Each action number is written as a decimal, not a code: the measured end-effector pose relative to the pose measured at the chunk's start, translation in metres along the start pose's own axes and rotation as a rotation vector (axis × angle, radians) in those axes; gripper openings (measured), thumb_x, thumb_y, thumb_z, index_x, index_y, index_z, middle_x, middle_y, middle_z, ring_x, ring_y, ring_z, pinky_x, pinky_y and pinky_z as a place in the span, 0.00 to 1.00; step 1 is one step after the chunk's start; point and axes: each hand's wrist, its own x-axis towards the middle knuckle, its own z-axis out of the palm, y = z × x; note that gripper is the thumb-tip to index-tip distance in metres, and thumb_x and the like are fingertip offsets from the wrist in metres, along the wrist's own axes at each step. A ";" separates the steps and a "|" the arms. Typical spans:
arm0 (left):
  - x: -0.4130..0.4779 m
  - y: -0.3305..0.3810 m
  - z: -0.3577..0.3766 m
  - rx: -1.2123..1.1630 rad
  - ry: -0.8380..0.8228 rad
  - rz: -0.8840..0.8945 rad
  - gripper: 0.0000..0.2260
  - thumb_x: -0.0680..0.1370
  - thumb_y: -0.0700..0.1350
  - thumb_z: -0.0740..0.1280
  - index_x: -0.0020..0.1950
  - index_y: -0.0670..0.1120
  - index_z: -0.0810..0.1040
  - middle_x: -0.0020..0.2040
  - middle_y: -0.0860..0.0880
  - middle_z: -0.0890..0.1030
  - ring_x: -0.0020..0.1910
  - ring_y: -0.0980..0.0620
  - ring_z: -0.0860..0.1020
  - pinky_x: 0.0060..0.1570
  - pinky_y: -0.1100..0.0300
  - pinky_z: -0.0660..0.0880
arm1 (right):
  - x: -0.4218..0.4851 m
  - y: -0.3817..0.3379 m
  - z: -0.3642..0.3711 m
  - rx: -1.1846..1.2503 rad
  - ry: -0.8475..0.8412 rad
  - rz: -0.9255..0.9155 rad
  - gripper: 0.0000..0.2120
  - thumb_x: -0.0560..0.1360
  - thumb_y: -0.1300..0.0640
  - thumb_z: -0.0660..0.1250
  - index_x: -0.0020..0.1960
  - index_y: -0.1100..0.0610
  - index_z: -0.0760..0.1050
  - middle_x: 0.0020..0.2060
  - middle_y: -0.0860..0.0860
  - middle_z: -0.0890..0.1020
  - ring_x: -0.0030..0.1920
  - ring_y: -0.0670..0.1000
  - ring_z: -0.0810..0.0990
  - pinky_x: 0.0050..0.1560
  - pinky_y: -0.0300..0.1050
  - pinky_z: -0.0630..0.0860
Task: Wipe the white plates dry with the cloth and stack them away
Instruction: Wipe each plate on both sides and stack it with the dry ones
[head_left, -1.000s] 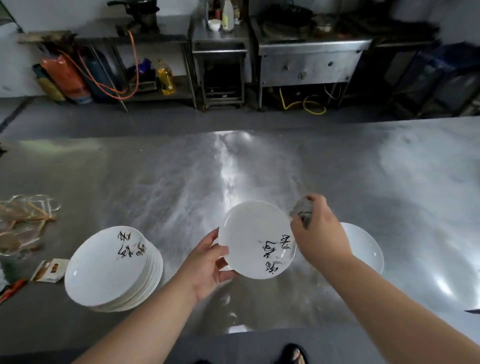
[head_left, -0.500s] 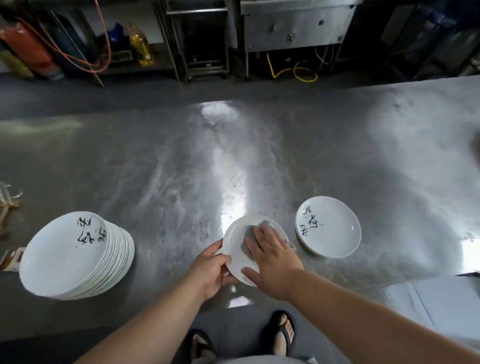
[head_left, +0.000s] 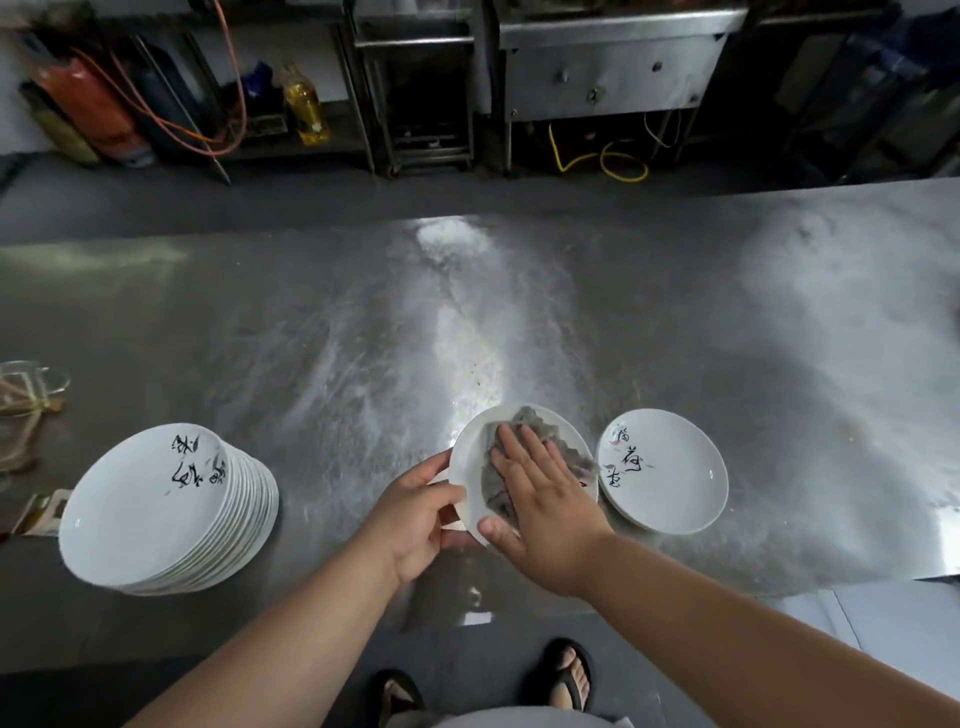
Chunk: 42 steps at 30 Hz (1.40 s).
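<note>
Both forearms are showing bare right up to the bottom edge of the frame, with no sleeve, watch or band on either. The left hand (head_left: 415, 519) and right hand (head_left: 545, 512) are wearing no gloves or rings. The feet are sitting in dark open-toed sandals (head_left: 569, 675) with thong straps. A pale grey garment (head_left: 519, 719), perhaps a shirt hem, is peeking in below.

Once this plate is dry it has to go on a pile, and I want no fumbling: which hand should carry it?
Probably the left hand: it already grips the plate by its rim, while the right hand lies flat on the cloth.
</note>
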 end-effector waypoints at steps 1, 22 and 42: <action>0.000 0.004 0.000 -0.014 0.002 0.008 0.21 0.80 0.29 0.62 0.67 0.48 0.81 0.54 0.40 0.85 0.44 0.42 0.85 0.32 0.48 0.83 | -0.004 -0.005 0.001 -0.002 0.000 -0.079 0.44 0.81 0.27 0.46 0.85 0.57 0.53 0.85 0.51 0.40 0.83 0.52 0.33 0.83 0.56 0.37; 0.034 -0.063 -0.018 -0.002 0.249 -0.119 0.21 0.82 0.30 0.62 0.65 0.53 0.78 0.60 0.40 0.84 0.51 0.35 0.86 0.36 0.44 0.83 | -0.003 0.017 0.068 -0.069 -0.371 0.213 0.46 0.80 0.27 0.42 0.84 0.55 0.32 0.82 0.53 0.31 0.81 0.54 0.27 0.81 0.55 0.33; 0.034 -0.090 -0.079 1.815 0.075 0.222 0.36 0.77 0.74 0.47 0.82 0.67 0.37 0.82 0.59 0.29 0.80 0.44 0.27 0.74 0.28 0.31 | 0.002 0.015 0.075 -0.278 -0.510 -0.036 0.44 0.80 0.26 0.39 0.82 0.53 0.30 0.80 0.54 0.27 0.78 0.58 0.22 0.82 0.60 0.35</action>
